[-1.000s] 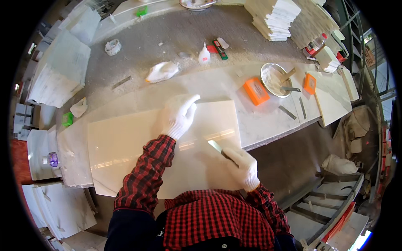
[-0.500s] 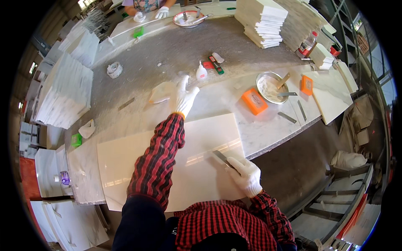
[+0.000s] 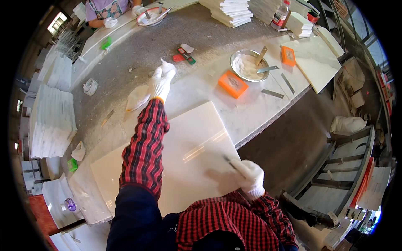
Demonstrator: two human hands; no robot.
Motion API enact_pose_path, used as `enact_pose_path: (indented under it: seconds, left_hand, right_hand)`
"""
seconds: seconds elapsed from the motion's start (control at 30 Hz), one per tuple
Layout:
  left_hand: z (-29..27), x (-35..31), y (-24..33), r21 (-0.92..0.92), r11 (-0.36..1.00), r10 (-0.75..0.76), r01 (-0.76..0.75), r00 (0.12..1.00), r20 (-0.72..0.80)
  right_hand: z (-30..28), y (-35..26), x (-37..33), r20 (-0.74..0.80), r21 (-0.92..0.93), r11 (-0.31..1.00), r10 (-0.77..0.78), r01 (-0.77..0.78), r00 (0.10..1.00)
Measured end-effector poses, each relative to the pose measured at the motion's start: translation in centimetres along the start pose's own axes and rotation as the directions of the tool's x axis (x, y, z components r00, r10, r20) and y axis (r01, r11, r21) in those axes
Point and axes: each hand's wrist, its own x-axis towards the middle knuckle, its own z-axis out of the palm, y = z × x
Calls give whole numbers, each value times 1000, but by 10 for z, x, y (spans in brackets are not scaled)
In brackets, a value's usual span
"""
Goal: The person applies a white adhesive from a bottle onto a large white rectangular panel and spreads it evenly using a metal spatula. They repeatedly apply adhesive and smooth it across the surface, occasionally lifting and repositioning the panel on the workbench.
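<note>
My left hand (image 3: pixel 160 85), in a white knit glove, is closed round a small white squeeze bottle (image 3: pixel 168 67) above the far side of the bench. The glove hides much of the bottle. My right hand (image 3: pixel 252 179), also gloved, grips a thin putty knife (image 3: pixel 230 161) over the right part of a polished white stone slab (image 3: pixel 201 142). The knife's blade is blurred. The slab lies on the near edge of the bench, with my left sleeve crossing above it. A whitish folded cloth or pad (image 3: pixel 137 98) lies just left of my left hand.
A metal bowl of pale paste (image 3: pixel 247 69) holds spatulas, with orange boxes (image 3: pixel 233 84) (image 3: pixel 288 56) beside it and loose blades (image 3: pixel 272 93) nearby. A green-and-red box cutter (image 3: pixel 185 55) lies beyond. Stone stacks (image 3: pixel 52 121) stand left. Another person's gloved hand (image 3: pixel 110 22) is at far left.
My left hand has taken the white squeeze bottle off the bench and lifted it. My right hand still holds the putty knife, its blade now turned differently. The whole view has shifted.
</note>
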Motion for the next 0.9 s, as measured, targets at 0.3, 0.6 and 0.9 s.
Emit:
enact_pose_path:
  seconds: [0.3, 0.6, 0.9]
  left_hand:
    - [-80, -175, 66, -397, 849, -218, 349, 916, 338]
    - [-74, -257, 55, -68, 894, -390, 443, 843, 372]
    - [-64, -232, 66, 263, 958, -251, 113, 773, 582]
  right_hand:
    - [4, 8, -11, -208, 71, 934, 358, -350, 910]
    - [7, 15, -11, -171, 100, 945, 325, -312, 930]
    - [10, 20, -16, -202, 105, 947, 319, -303, 926]
